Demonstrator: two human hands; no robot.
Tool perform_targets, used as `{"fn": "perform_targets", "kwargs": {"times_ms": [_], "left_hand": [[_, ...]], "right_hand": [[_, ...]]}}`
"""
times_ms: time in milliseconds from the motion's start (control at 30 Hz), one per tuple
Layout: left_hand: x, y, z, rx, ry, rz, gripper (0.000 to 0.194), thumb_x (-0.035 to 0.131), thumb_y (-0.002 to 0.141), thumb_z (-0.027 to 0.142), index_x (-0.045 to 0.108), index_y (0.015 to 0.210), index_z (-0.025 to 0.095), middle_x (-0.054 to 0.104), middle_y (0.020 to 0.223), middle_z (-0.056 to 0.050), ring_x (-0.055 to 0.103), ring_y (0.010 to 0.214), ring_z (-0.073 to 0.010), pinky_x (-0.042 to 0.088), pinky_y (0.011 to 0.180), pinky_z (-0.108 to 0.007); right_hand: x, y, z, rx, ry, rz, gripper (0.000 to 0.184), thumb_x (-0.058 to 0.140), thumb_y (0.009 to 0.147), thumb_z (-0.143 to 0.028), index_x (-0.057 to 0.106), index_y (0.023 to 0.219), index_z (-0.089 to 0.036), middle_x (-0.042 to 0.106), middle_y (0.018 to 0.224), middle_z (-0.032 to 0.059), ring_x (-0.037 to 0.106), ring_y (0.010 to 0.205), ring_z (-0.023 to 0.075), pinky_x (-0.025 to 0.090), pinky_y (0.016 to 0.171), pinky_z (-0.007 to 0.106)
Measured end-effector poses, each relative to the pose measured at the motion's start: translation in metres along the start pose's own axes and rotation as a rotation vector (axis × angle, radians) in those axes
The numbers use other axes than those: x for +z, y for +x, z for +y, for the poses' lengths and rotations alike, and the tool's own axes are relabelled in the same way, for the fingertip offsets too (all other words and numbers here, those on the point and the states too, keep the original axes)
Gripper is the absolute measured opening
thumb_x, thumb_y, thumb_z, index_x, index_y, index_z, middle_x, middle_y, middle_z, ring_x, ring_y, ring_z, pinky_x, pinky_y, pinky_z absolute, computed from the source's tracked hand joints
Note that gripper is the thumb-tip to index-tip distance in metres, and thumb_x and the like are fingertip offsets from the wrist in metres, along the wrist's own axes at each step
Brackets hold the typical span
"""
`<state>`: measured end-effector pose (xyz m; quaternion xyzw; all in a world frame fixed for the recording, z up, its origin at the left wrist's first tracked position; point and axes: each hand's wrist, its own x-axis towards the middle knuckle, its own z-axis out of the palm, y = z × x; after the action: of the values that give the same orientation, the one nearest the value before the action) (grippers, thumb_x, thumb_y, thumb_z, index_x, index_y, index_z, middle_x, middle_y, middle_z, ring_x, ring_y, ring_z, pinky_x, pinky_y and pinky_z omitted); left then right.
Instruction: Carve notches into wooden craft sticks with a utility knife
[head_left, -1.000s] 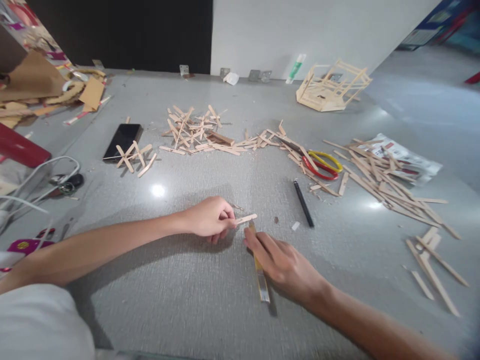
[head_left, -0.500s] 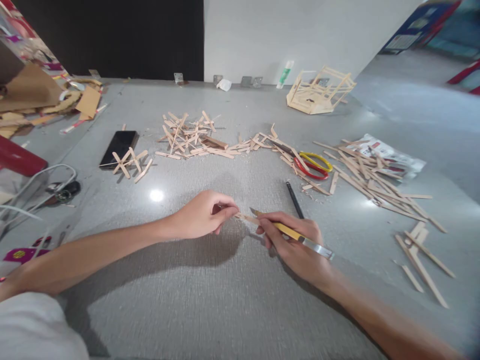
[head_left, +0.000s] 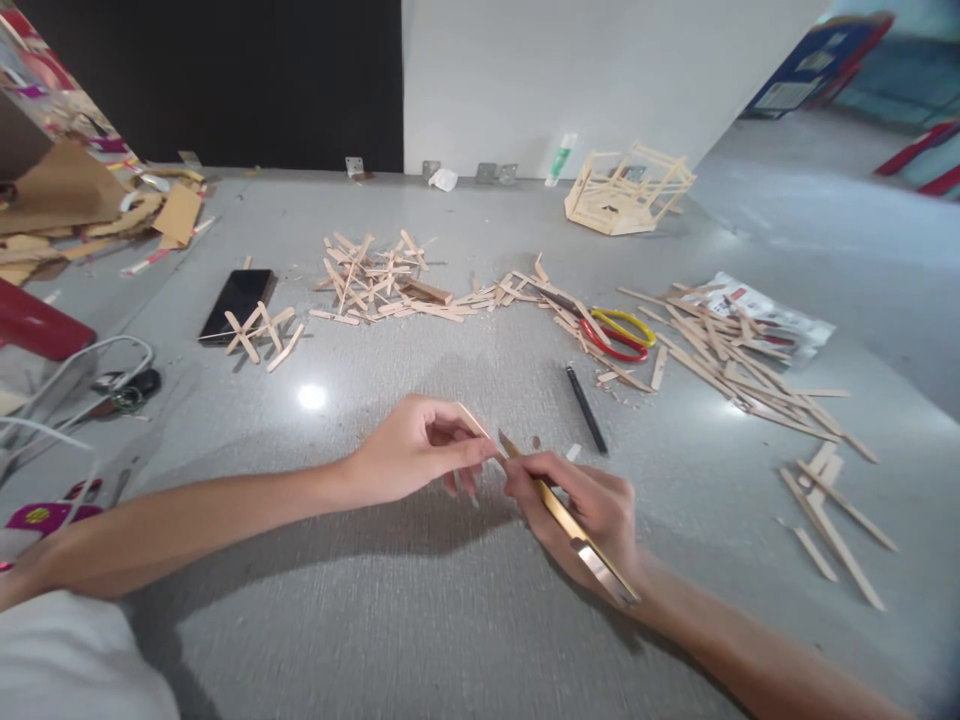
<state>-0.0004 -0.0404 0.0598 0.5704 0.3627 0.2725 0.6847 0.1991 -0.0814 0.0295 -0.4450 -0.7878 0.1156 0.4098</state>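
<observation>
Between the fingers of my left hand (head_left: 420,450) is a thin wooden stick (head_left: 474,420), held at a slant above the table. My right hand (head_left: 581,505) is closed around a yellow utility knife (head_left: 564,515), its blade pointing up and left. The blade tip lies close to the stick; whether it touches cannot be told. Both hands nearly meet at the stick's lower end. A black pen (head_left: 585,408) rests on the table just beyond my right hand, and a small pale scrap (head_left: 574,452) lies beside the knuckles.
Piled wooden sticks (head_left: 375,275) spread across the middle, with red and yellow scissors (head_left: 619,335) at their right end. More sticks and a plastic packet (head_left: 780,320) lie right. A stick frame (head_left: 630,195) stands at the back. A phone (head_left: 238,305) and red bottle (head_left: 41,318) are left.
The stick has turned and now points up-left past my left fingers. My hands have come closer together, and the knife has tilted more steeply. A pale scrap now shows near the pen.
</observation>
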Motion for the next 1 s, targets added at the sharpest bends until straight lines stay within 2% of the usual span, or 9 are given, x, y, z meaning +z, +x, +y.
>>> {"fn": "perform_targets", "kwargs": {"times_ms": [167,433,633,1000], "left_hand": [[-0.0003,-0.0021,0.0027,-0.007,0.055,0.021,0.024,0.065,0.086,0.033,0.071,0.092,0.011,0.069,0.072,-0.005,0.066,0.062,-0.0118,0.054,0.055,-0.020],[0.0049,-0.0027,0.0057,-0.013,0.001,0.048,0.012,0.065,0.080,0.019,0.070,0.085,0.009,0.069,0.067,-0.005,0.068,0.061,-0.0132,0.056,0.053,-0.021],[0.0054,-0.0026,0.0033,0.026,-0.050,0.043,0.014,0.059,0.079,0.009,0.069,0.088,0.008,0.068,0.070,-0.004,0.070,0.067,-0.0151,0.058,0.057,-0.023],[0.0055,-0.0017,0.0034,0.009,-0.029,0.065,0.009,0.063,0.081,0.015,0.067,0.086,0.010,0.066,0.072,-0.003,0.068,0.068,-0.0131,0.058,0.062,-0.023]], "right_hand": [[-0.0001,-0.0006,-0.0019,0.046,0.027,0.000,0.019,0.054,0.090,-0.017,0.061,0.072,-0.020,0.057,0.050,-0.0061,0.048,0.039,0.0051,0.038,0.041,0.017],[0.0023,-0.0045,-0.0038,0.122,0.125,-0.018,0.021,0.055,0.089,-0.018,0.062,0.070,-0.020,0.056,0.048,-0.0065,0.049,0.039,0.0052,0.040,0.041,0.016],[0.0020,-0.0050,-0.0034,0.170,0.192,-0.041,0.019,0.054,0.089,-0.018,0.062,0.071,-0.019,0.056,0.048,-0.0063,0.050,0.039,0.0055,0.041,0.042,0.016],[0.0020,-0.0069,-0.0016,0.211,0.167,-0.016,0.019,0.056,0.089,-0.020,0.062,0.071,-0.019,0.056,0.047,-0.0064,0.049,0.038,0.0057,0.041,0.041,0.016]]}}
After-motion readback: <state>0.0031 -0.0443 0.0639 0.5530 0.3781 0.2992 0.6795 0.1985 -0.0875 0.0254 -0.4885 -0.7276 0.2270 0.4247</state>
